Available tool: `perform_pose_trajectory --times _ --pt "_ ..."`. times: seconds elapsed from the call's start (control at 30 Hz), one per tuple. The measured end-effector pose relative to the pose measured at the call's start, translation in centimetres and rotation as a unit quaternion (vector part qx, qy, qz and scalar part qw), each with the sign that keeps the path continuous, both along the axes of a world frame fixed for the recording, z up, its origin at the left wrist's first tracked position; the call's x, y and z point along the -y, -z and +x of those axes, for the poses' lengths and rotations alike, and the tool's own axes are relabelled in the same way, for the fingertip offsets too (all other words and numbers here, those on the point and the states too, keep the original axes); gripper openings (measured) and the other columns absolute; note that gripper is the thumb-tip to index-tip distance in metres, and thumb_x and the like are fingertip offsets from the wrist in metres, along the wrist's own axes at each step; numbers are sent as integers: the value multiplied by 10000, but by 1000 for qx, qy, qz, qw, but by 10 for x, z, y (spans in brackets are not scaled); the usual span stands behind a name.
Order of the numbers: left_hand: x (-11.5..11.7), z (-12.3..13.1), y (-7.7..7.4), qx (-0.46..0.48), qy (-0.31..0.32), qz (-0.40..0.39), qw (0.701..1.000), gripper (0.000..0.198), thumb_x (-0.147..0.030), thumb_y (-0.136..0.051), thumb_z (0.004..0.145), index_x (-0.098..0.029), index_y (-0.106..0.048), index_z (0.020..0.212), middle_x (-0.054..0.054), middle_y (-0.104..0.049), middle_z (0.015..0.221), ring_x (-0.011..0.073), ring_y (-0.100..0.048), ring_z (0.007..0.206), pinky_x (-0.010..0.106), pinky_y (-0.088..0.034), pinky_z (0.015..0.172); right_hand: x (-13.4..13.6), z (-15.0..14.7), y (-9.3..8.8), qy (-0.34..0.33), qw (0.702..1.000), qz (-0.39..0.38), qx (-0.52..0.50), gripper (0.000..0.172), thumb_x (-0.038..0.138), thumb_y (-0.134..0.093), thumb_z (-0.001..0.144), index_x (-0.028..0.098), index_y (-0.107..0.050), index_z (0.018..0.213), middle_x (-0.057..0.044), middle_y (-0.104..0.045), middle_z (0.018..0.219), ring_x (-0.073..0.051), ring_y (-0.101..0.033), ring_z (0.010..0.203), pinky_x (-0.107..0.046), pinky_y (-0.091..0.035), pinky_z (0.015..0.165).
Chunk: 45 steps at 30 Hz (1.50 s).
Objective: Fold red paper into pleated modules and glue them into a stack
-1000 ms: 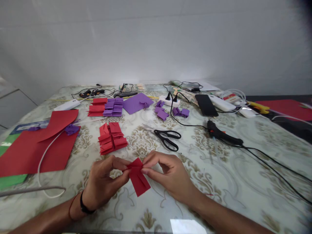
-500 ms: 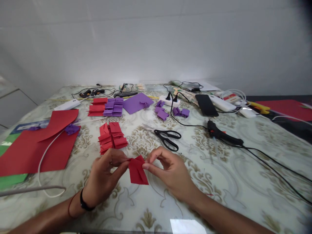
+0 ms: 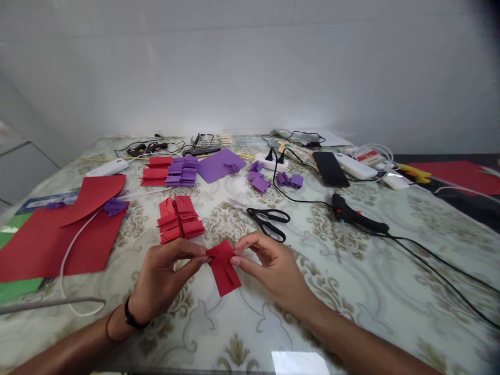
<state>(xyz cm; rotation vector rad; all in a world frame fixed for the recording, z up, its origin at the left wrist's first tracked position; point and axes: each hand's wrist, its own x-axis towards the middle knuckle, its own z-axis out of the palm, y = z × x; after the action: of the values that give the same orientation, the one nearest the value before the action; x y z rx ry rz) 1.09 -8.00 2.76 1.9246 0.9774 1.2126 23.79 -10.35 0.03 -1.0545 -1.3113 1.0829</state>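
Between my two hands is a small folded piece of red paper, creased lengthwise and held just above the table. My left hand pinches its left upper edge between thumb and forefinger. On the opposite side, the thumb and forefinger of my right hand grip the right edge. Several folded red paper pieces lie in two columns just beyond my left hand. A pair of scissors with black handles rests past my right hand, blades pointing left.
A black glue gun lies at right, its cord trailing. Red sheets lie at left. Farther back are folded purple pieces, a purple sheet, a white power strip and a black phone. A white cable crosses the left side.
The red paper has turned slightly between my fingers, its lower end swinging a little right and its upper corner rising. Both hands keep their pinch; the other things stay put.
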Motion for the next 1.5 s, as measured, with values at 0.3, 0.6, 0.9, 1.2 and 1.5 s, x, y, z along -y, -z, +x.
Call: perform_pose_trajectory --times 0.3,0.6,0.9,1.2,1.5 --pt "3 -1 7 2 -7 -6 1000 130 -156 -795 859 -209 -683 899 -10 -776 831 160 -775 769 216 -634 740 -2 0 -10 -29 996 0 80 97 303 -768 869 222 -766 814 -4 -761 810 -177 -686 785 -291 -505 767" --pt "4 -1 3 41 6 -59 997 186 -188 -774 885 -231 -604 948 -14 -770 838 177 -783 772 224 -644 703 4 -1 -9 -13 996 40 72 125 287 -758 889 219 -754 784 -4 -749 780 -169 -672 747 -296 -491 744" --pt "-9 -2 -1 -85 90 -41 992 157 -271 -735 930 -224 -784 1071 65 -814 1086 227 -766 1011 325 -611 919 -1 -1 -9 -27 989 91 109 93 214 -745 912 221 -751 819 -1 -732 789 -159 -657 749 -281 -496 736" --pt "-9 -3 1 -44 134 89 986 202 -204 -726 952 -275 -801 1126 40 -801 970 172 -743 885 276 -603 795 2 -2 -8 -39 976 180 119 81 166 -763 908 199 -755 835 -27 -713 804 -165 -654 772 -298 -509 747" --pt "2 3 -1 -31 123 53 990 170 -126 -744 909 -244 -804 1016 37 -787 893 180 -730 809 285 -591 735 8 -8 -12 -59 985 129 100 120 319 -766 919 217 -777 856 -43 -721 814 -186 -665 768 -325 -525 736"
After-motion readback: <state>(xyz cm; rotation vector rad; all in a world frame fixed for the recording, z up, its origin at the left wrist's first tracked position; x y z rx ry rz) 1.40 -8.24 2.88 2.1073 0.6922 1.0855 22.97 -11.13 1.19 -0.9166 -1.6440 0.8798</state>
